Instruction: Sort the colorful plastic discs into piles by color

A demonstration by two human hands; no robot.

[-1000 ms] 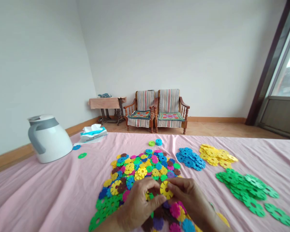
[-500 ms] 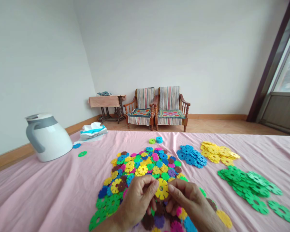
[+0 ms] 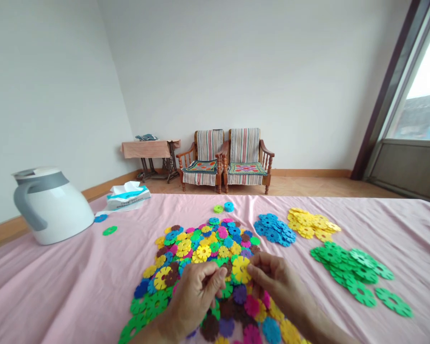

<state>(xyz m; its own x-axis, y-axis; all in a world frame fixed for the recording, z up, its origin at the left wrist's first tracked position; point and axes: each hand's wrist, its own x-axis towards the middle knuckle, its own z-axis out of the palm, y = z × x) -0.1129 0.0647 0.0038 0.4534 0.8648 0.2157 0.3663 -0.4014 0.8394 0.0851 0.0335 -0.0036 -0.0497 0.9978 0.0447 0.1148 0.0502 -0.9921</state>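
My right hand (image 3: 277, 282) pinches the edge of a yellow flower-shaped disc (image 3: 241, 270) with slots round its rim. The disc is held up over a mixed pile of coloured flower discs (image 3: 215, 248). Left of the disc and apart from it, my left hand (image 3: 200, 289) is closed, thumb against forefinger, with nothing showing in it. To the right lie sorted heaps: blue discs (image 3: 274, 230), yellow discs (image 3: 310, 223) and green discs (image 3: 347, 267).
A white and grey jug (image 3: 62, 205) stands at the left, beside a tissue pack (image 3: 128, 196). Two small stacks, light green (image 3: 218, 209) and blue (image 3: 229, 206), sit beyond the pile. A pink cloth (image 3: 75, 286) covers the surface. Two wooden armchairs (image 3: 245, 160) stand against the wall.
My left hand has let go of the yellow disc and drawn slightly left of it. The disc stays in my right hand. The view has turned slightly right.
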